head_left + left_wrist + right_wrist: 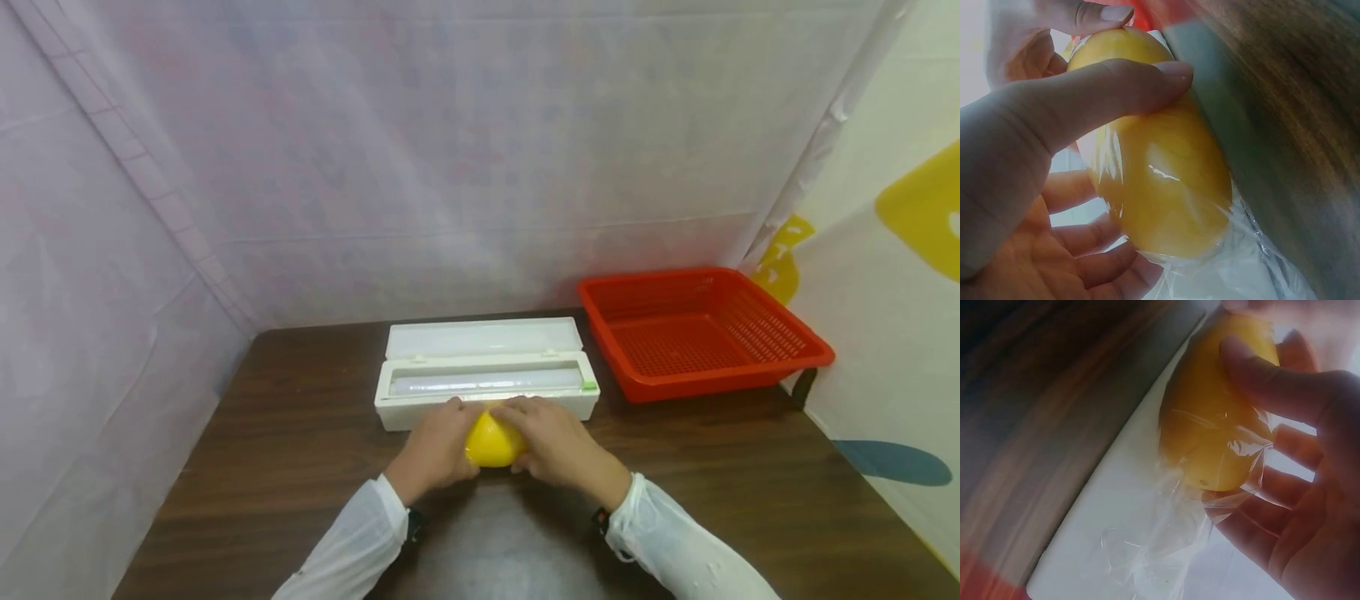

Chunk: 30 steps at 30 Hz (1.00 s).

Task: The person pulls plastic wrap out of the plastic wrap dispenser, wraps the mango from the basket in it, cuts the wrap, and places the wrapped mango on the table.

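The left hand [441, 443] pinches a smooth, yellow, oval thing [493, 442] on its nine o'clock side; the right hand [558, 443] pinches its three o'clock side. Thin, clear plastic film [1175, 531] hugs it. Past it, at twelve o'clock, a long white box [405, 416], lid [483, 337] open, sits on the brown wooden tabletop [300, 450] with a pale roll [487, 382] inside. At two o'clock is a holey red plastic basket [697, 383].

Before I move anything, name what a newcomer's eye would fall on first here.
Probably the red basket, large and vivid at the back right of the table. Next, likely the glossy yellow fruit-like object with clear film about it, held in both hands at the near side of the open white box.
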Each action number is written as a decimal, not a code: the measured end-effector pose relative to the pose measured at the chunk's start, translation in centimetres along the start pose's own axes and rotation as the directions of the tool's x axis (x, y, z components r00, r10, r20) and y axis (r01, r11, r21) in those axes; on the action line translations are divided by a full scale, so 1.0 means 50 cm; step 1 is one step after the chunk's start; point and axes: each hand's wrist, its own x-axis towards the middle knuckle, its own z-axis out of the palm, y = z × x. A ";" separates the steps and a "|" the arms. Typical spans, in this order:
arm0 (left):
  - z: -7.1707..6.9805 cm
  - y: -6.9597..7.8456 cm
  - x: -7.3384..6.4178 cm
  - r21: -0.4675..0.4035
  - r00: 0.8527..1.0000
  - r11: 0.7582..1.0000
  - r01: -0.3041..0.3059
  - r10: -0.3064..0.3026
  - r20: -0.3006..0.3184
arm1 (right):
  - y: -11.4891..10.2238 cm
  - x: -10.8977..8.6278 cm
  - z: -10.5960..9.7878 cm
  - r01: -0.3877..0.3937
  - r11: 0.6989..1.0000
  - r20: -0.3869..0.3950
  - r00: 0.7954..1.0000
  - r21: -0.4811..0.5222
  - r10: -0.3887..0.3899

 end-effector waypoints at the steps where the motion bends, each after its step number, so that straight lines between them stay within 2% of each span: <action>1: 0.000 -0.001 0.001 -0.007 1.000 1.000 -0.005 0.005 0.002 | 0.001 0.001 -0.002 -0.001 1.000 0.007 1.000 0.011 0.001; 8: -0.002 -0.004 -0.002 -0.089 1.000 0.996 0.019 -0.020 -0.006 | 0.008 0.010 -0.014 -0.001 0.998 0.051 0.999 0.058 -0.002; 12: -0.001 0.003 -0.008 -0.086 1.000 0.996 0.030 -0.030 -0.004 | 0.012 0.017 -0.021 0.002 0.998 0.086 0.996 0.063 -0.007; 17: 0.009 0.020 -0.017 -0.024 0.999 0.999 0.038 -0.039 -0.014 | 0.011 0.031 -0.037 -0.019 0.997 0.151 0.989 0.077 0.007; 21: 0.019 0.034 -0.027 0.069 0.998 0.996 0.051 -0.048 -0.040 | 0.007 0.037 -0.039 -0.033 0.996 0.198 0.980 0.088 0.015; 27: 0.029 0.044 -0.032 0.211 0.992 0.977 0.042 -0.016 -0.125 | 0.007 0.038 -0.036 -0.028 0.996 0.216 0.976 0.085 0.009; 30: 0.032 0.048 -0.031 0.266 0.988 0.962 0.059 -0.019 -0.152 | 0.008 0.040 -0.039 -0.035 0.995 0.238 0.971 0.093 0.012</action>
